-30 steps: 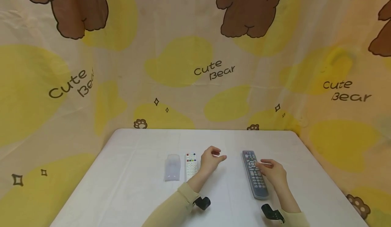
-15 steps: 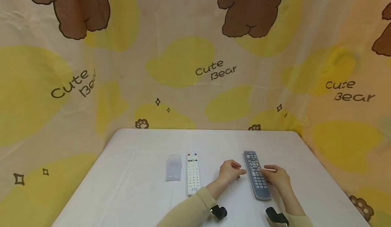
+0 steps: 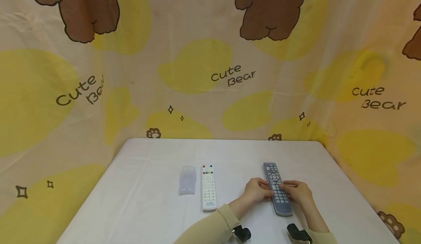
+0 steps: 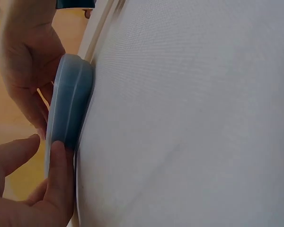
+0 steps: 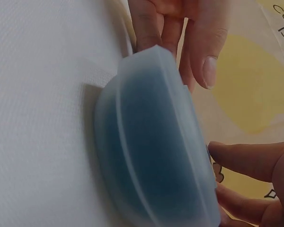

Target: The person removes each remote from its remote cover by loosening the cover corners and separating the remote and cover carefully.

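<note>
Along the long grey plastic remote control (image 3: 279,195), left hand (image 3: 256,190) touching, thumb parted; right hand (image 3: 300,192) touching, pinch indeterminable

The patterned backdrop (image 3: 194,63) repeatedly reads "Cute Bear".

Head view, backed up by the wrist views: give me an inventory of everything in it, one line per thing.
long dark button-covered remote control: one, grey-blue, on the table's right half, between the hands
slim white remote control: one, white with some coloured buttons, left of the dark one
flat translucent piece: one, pale lilac, left of the white remote
round-cornered table: one, white, under all three
bear-print cloth backdrop: one, beige and yellow, behind the table
wrist cameras: two, black, one per wrist
sleeves: two, pale yellow, at the bottom edge
left hand: one, bare, fingers touching the dark remote's left side
right hand: one, bare, at its right side
</note>
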{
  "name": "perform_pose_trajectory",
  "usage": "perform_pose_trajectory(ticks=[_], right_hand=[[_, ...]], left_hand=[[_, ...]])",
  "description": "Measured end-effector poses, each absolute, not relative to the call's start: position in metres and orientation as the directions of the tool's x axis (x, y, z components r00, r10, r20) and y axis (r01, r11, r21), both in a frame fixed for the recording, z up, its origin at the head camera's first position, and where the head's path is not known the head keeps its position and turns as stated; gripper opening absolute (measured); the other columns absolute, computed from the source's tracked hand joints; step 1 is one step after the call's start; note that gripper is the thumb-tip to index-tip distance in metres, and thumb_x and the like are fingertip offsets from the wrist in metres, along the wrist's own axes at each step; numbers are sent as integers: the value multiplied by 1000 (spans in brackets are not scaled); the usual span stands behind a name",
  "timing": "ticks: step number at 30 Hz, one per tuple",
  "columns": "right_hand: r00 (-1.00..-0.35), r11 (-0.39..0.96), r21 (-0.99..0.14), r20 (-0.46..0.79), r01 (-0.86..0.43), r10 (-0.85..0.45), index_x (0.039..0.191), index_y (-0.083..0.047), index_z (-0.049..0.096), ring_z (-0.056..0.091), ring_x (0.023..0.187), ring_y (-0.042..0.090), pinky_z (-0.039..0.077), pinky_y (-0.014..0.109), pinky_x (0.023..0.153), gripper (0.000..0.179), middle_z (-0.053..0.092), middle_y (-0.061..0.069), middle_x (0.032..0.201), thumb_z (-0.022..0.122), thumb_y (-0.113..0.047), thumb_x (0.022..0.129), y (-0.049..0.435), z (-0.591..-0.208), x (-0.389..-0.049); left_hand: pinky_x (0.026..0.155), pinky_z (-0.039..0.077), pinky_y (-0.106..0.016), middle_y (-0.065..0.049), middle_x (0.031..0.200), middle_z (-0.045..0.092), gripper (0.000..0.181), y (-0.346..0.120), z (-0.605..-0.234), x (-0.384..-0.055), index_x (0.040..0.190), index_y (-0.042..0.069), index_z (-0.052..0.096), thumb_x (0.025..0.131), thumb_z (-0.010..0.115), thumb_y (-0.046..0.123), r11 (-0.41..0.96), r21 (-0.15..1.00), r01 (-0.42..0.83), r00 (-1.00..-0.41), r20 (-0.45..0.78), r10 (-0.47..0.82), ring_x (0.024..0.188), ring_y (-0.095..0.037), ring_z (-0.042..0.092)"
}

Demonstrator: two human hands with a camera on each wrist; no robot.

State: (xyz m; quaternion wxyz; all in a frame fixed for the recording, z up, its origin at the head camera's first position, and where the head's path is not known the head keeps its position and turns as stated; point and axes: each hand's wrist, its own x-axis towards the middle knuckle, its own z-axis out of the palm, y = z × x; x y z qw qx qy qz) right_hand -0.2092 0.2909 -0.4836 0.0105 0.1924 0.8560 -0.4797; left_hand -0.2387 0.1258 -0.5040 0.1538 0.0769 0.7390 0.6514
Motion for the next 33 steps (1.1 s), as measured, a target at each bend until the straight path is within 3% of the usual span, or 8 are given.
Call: perform_pose_trajectory(ticks=[12,18,23,33], right_hand=[[-928,448,-830,-202,332,314,120,14,55,67,90,31,58,35,70,52,60,32,113,69,-21,84,290,-482,-209],[-931,438,-840,-194,321,310,119,14,55,67,83,23,58,34,69,52,63,31,109,70,-20,83,290,-482,-209],[-933,455,-834,-180,314,313,120,14,56,66,78,18,58,34,68,52,63,31,109,70,-20,84,289,-482,-209],[-944,421,-860,-180,288,277,124,15,51,67,90,28,58,38,74,54,56,34,121,66,-23,88,288,-476,-210]], left_hand=[[60,58,-27,-9,79,69,33,128,-502,-237,97,-1,61,69,75,-11,109,989,-99,-947,-127,294,63,-12,66],[56,57,-23,-8,78,69,33,129,-504,-237,95,0,61,68,76,-11,136,988,-74,-955,-109,277,62,-10,65],[56,58,-26,-9,78,68,34,129,-503,-238,95,-1,61,67,76,-12,104,992,-71,-960,-97,264,60,-12,65],[54,56,-26,-12,81,70,37,122,-492,-240,95,0,63,64,80,-9,135,991,-21,-966,-55,251,60,-9,63]])
